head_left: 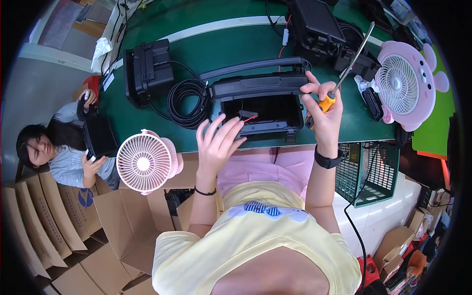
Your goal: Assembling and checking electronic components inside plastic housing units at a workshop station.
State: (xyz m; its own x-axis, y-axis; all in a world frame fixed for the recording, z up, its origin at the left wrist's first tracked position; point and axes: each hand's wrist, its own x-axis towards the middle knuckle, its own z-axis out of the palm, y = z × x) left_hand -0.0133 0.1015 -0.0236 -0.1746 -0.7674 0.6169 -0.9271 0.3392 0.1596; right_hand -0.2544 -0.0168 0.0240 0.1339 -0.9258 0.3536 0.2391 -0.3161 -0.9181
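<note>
A black hard plastic case [267, 128] lies at the near edge of the green table, its lid [258, 86] raised. At its left front rim my left hand [219, 141] has its fingers stretched out and apart, the tips by a short red wire [250, 118] inside. The dark inside shows little detail. My right hand [325, 118] is wrapped round the yellow-and-black handle of a screwdriver [355, 60], whose long shaft points up and to the right. Its thumb and fingertips are at the right corner of the lid.
Left of the case lie a coiled black cable [186, 104] and another black case [148, 71]. Further black cases [317, 24] stand at the back right. A pink fan [143, 163] is at the left, another [400, 83] at the right. A co-worker [66, 147] holds a black box.
</note>
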